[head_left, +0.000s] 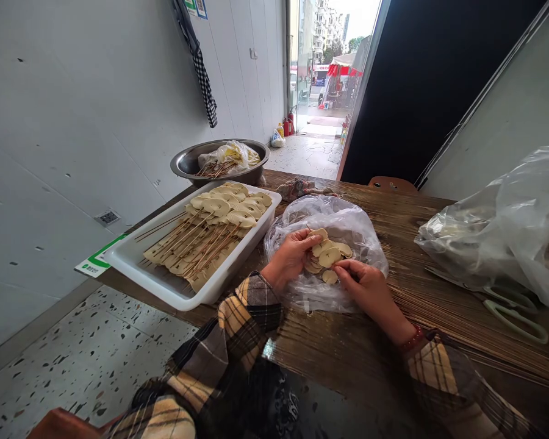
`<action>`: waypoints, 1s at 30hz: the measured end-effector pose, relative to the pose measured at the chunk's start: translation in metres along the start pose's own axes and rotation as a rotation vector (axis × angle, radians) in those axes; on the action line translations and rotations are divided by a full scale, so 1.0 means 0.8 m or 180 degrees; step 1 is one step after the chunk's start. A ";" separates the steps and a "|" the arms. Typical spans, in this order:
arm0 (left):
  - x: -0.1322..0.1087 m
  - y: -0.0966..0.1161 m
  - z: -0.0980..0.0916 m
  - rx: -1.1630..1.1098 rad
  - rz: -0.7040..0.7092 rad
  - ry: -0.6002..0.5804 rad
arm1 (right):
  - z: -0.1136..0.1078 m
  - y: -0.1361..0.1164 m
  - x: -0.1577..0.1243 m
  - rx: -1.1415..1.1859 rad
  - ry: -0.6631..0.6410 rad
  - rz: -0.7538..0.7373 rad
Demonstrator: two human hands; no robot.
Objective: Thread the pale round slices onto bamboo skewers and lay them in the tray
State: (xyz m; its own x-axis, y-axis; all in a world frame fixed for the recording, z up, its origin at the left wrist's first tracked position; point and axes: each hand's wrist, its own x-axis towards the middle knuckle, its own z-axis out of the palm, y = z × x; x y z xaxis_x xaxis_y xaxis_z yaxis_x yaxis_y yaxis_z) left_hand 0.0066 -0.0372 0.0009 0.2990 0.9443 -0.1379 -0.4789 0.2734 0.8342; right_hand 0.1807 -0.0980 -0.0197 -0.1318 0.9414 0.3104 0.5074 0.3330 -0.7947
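Note:
Over an open clear plastic bag point(302, 296), both hands are at work on thin, pale round slices point(330, 256). My left hand point(290, 256) is closed, its thumb and fingers pinching a few overlapping slices from the left. From the right, my right hand point(363, 286) pinches the lower edge of the same bunch. Whether a stick runs through these slices is hard to make out. More slices lie in the bag beneath. To the left, a white plastic tray point(196, 299) holds several skewers threaded with similar slices point(216, 206).
A steel basin point(178, 163) with bagged skewers stands behind the tray. At right lie scissors with pale green handles point(516, 317), a bundle of thin sticks point(476, 341) and a large clear bag point(521, 213). A crumpled cloth point(297, 188) sits behind the slice bag.

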 end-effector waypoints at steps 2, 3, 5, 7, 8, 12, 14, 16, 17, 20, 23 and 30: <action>0.001 -0.001 0.000 0.0073 -0.0044 0.0173 | 0.002 0.001 -0.002 -0.0282 0.0065 -0.0263; 0.001 -0.002 0.000 0.0142 -0.0076 0.0239 | 0.003 0.002 -0.004 -0.0421 0.0084 -0.0375; 0.002 -0.003 -0.001 0.0286 -0.0129 0.0354 | 0.005 0.003 -0.006 -0.0638 0.0070 -0.0513; 0.002 -0.004 0.000 0.0348 -0.0137 0.0421 | 0.006 0.005 -0.007 -0.0672 0.0063 -0.0529; 0.002 -0.003 0.001 0.0334 -0.0119 0.0408 | 0.005 0.005 -0.007 -0.0614 0.0081 -0.0486; -0.001 0.003 0.004 0.0096 -0.0072 0.0175 | 0.002 0.000 -0.002 -0.0132 0.0187 -0.0093; -0.002 0.004 0.005 -0.0035 -0.0099 0.0101 | 0.000 -0.004 0.000 0.0072 0.0180 0.0073; -0.003 0.003 0.005 -0.0127 -0.0107 -0.0072 | -0.001 -0.008 0.000 0.0170 0.0183 0.0150; -0.003 0.002 0.005 -0.0168 -0.0092 -0.0204 | -0.001 -0.009 0.000 0.0190 0.0194 0.0167; -0.003 -0.001 0.006 -0.0281 -0.0042 -0.0489 | -0.001 -0.009 -0.001 0.0249 0.0168 0.0219; -0.004 0.002 0.006 -0.0310 0.0018 -0.0445 | -0.001 -0.008 -0.001 0.0266 0.0076 0.0257; -0.005 0.009 0.007 -0.0340 0.0164 -0.0399 | -0.001 -0.006 0.000 0.0278 0.0131 0.0216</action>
State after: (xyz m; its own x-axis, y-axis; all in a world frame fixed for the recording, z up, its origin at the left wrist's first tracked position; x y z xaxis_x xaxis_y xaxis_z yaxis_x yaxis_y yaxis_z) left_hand 0.0067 -0.0405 0.0102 0.3692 0.9290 -0.0232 -0.5791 0.2495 0.7761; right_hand 0.1787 -0.0993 -0.0157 -0.0636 0.9596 0.2741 0.4376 0.2736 -0.8565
